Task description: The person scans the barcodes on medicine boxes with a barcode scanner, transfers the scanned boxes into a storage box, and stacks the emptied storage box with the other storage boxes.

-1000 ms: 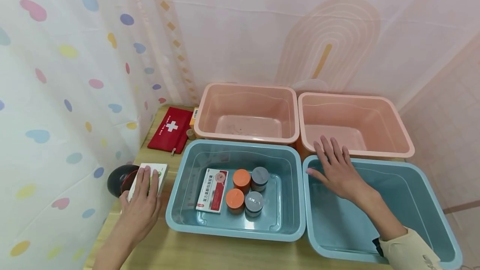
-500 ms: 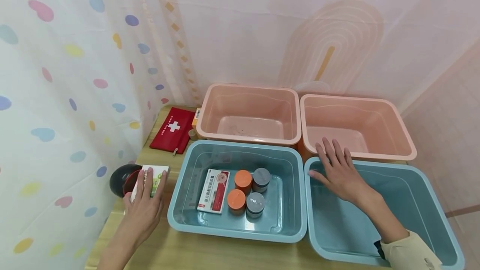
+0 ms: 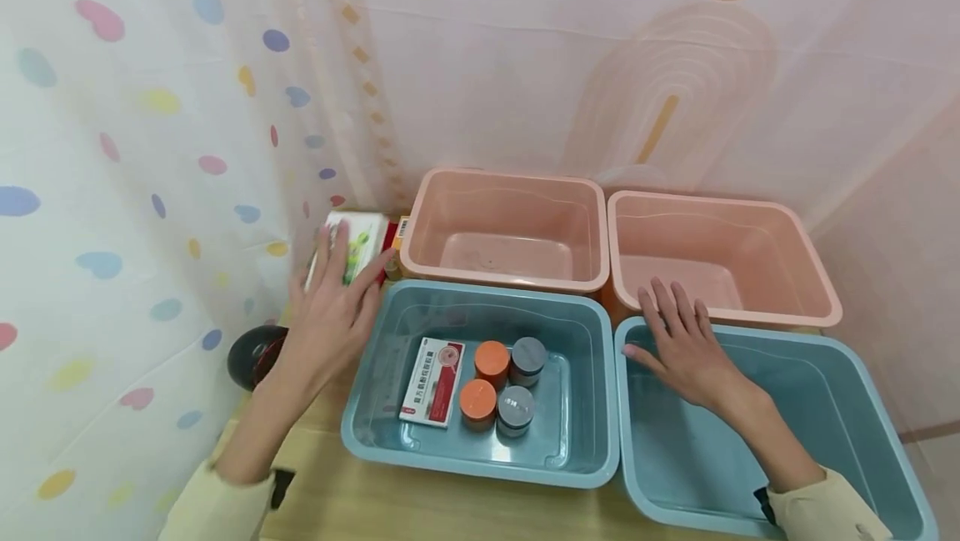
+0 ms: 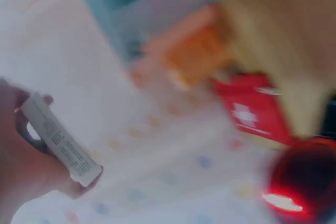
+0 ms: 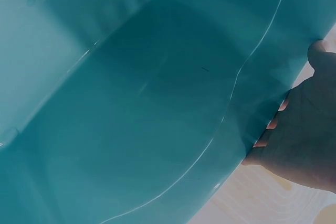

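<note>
One white box [image 3: 366,232] is gripped in the left hand [image 3: 328,320], lifted clear of the red pouch [image 4: 256,109] (green print showing); the right hand [image 3: 684,362], fingers outstretched, lies over the right blue bin [image 3: 780,334]'s rim.

The wood-grain table [image 3: 420,508] carries blue tubs [image 3: 566,416], pink tubs [image 3: 510,253] and a red pouch [image 4: 262,109].

head view looks down, wrist views nearer

Red pouch [image 3: 390,235] mostly hidden in head view, small print [image 4: 73,155] on white box [image 3: 365,234] illegible
</note>
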Action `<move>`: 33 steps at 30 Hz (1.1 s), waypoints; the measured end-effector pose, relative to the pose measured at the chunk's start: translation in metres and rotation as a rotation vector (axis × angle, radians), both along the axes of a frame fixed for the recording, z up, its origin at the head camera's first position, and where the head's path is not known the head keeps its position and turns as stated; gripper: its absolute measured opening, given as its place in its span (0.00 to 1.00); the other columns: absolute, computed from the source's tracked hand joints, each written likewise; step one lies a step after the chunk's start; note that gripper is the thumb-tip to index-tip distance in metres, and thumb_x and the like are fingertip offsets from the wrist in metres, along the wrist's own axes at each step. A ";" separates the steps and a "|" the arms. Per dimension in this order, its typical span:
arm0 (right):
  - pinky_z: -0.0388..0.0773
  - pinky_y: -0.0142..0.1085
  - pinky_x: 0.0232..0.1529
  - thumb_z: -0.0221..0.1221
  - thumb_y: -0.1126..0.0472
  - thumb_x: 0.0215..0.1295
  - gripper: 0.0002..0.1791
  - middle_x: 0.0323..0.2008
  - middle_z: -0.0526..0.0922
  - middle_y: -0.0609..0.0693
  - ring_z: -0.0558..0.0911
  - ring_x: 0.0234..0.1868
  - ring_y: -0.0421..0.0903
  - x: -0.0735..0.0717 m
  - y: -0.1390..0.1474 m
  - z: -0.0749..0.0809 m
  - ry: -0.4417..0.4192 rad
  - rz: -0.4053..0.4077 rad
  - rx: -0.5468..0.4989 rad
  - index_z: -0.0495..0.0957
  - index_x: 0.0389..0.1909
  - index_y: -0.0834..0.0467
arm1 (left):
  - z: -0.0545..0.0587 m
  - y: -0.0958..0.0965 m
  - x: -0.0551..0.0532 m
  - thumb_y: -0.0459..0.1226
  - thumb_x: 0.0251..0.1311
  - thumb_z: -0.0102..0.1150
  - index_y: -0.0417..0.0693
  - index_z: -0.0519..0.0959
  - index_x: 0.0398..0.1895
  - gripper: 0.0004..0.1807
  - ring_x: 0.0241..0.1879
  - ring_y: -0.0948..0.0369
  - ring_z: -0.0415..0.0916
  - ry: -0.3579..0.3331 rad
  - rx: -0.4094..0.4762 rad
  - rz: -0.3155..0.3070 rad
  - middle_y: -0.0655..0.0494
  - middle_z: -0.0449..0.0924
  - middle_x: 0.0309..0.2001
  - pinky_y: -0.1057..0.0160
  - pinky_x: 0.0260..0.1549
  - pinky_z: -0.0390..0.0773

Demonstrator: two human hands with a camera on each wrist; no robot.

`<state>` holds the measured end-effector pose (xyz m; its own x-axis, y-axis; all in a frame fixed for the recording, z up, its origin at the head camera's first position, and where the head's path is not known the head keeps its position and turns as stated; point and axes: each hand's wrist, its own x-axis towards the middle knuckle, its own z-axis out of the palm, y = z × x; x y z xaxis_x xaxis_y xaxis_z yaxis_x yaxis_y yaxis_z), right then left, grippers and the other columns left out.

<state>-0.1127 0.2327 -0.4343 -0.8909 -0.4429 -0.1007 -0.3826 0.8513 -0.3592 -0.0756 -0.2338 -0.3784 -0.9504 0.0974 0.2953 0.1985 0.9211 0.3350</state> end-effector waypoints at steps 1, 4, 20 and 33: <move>0.34 0.73 0.82 0.60 0.41 0.81 0.53 0.88 0.40 0.70 0.38 0.88 0.74 0.000 0.000 0.001 -0.007 -0.002 0.006 0.45 0.88 0.67 | 0.010 0.010 -0.011 0.36 0.80 0.46 0.54 0.73 0.81 0.29 0.89 0.36 0.32 -0.004 0.015 -0.019 0.35 0.39 0.90 0.16 0.72 0.49; 0.34 0.73 0.83 0.61 0.44 0.81 0.52 0.88 0.39 0.70 0.37 0.88 0.73 -0.002 0.000 0.003 -0.024 -0.009 0.025 0.45 0.88 0.67 | 0.031 0.038 -0.045 0.39 0.82 0.41 0.55 0.67 0.86 0.31 0.90 0.40 0.25 -0.078 0.046 -0.076 0.39 0.31 0.91 0.17 0.75 0.43; 0.36 0.74 0.83 0.64 0.44 0.78 0.53 0.88 0.41 0.70 0.39 0.87 0.74 0.005 -0.001 0.002 -0.014 -0.009 0.025 0.46 0.88 0.66 | -0.020 0.110 -0.180 0.34 0.78 0.51 0.49 0.61 0.88 0.36 0.87 0.29 0.24 -0.530 -0.033 -0.176 0.30 0.26 0.88 0.26 0.81 0.48; 0.37 0.74 0.82 0.64 0.45 0.78 0.53 0.88 0.41 0.70 0.40 0.87 0.74 0.016 0.002 0.003 -0.011 -0.018 0.023 0.47 0.88 0.66 | -0.094 0.114 -0.216 0.36 0.75 0.56 0.57 0.65 0.87 0.37 0.87 0.30 0.29 -0.732 -0.174 -0.076 0.35 0.30 0.90 0.20 0.66 0.69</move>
